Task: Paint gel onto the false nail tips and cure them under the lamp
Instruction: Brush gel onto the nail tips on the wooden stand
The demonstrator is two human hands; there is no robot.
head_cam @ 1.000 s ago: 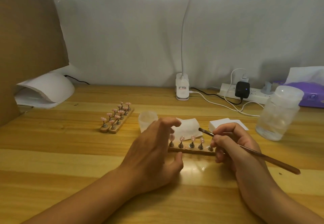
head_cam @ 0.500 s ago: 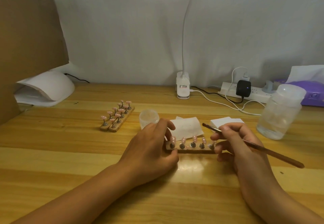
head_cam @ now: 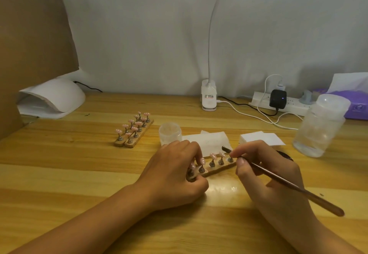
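A small wooden strip [head_cam: 216, 169] carrying several pink false nail tips [head_cam: 212, 156] on metal pegs lies on the desk in front of me, turned at a slant. My left hand [head_cam: 175, 176] grips its near left end between fingers and thumb. My right hand [head_cam: 266, 174] pinches a long brown gel brush [head_cam: 282, 182]; the dark bristle end sits just above the strip's right-hand tips. Two more wooden strips with pink tips [head_cam: 134, 130] stand to the left. The white curing lamp [head_cam: 53, 98] sits at the back left.
A small clear jar [head_cam: 170, 134] and white wipes [head_cam: 211, 139] lie just behind the strip, more pads [head_cam: 260, 138] to the right. A frosted plastic bottle [head_cam: 320, 126] stands at right. A clip desk lamp [head_cam: 208, 98], a power strip with cables [head_cam: 278, 102] and a cardboard panel [head_cam: 33, 35] line the back.
My left hand has turned the strip so its left end swings toward me and now grips that end. The brush tip has dropped closer to the right-hand tips.
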